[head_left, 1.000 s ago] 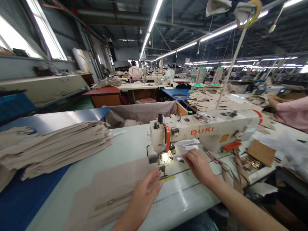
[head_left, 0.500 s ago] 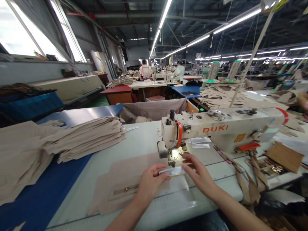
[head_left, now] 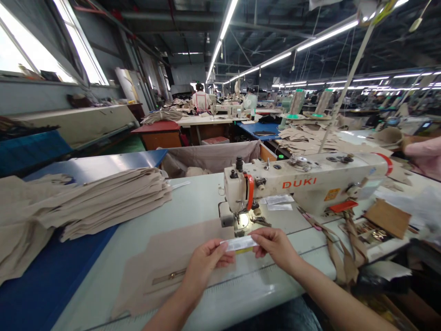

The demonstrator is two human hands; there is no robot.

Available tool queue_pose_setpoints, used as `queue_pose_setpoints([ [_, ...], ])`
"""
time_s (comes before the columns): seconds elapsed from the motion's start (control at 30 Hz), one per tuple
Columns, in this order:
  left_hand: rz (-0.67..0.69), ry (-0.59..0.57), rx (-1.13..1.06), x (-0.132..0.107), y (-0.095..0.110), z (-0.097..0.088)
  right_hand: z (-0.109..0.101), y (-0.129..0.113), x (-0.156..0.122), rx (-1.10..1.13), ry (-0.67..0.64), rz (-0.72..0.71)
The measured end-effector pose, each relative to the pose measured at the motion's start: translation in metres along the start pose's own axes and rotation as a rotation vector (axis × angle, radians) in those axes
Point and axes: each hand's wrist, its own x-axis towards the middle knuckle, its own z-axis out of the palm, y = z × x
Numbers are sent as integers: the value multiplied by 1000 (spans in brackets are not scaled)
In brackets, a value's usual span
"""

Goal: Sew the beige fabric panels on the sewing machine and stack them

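Between both hands stretches a short, shiny white strip (head_left: 240,243) with a yellow lower edge; whether it is a label or folded film I cannot tell. My left hand (head_left: 208,261) pinches its left end between thumb and fingers. At the other end, my right hand (head_left: 274,244) is closed on it the same way. Just beyond is the needle area of a white DUKI sewing machine (head_left: 268,186), its lamp lit. Under and beside my left hand a beige fabric panel (head_left: 144,266) lies flat, with a zipper (head_left: 170,276) set into it.
A stack of beige fabric pieces (head_left: 117,200) lies at the left. White slips (head_left: 278,202) rest behind the needle. To the right are beige straps (head_left: 339,250), scissors (head_left: 309,218) and a tray of metal parts (head_left: 375,235). A co-worker's pink sleeve (head_left: 423,151) shows at the far right.
My right hand has closed its fingers on the strip's right end, where they were looser before. The strip is now held taut at both ends. The view has shifted slightly.
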Motion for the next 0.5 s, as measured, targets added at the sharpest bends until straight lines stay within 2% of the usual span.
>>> queue_pose_setpoints([
  [0.17, -19, -28, -28, 1, -3, 0, -8, 1, 1, -5, 7, 1],
  [0.37, -14, 7, -43, 4, -1, -6, -28, -2, 1, -11, 35, -5],
  [0.5, 28, 7, -16, 7, 0, -1, -33, -4, 2, -10, 20, 1],
])
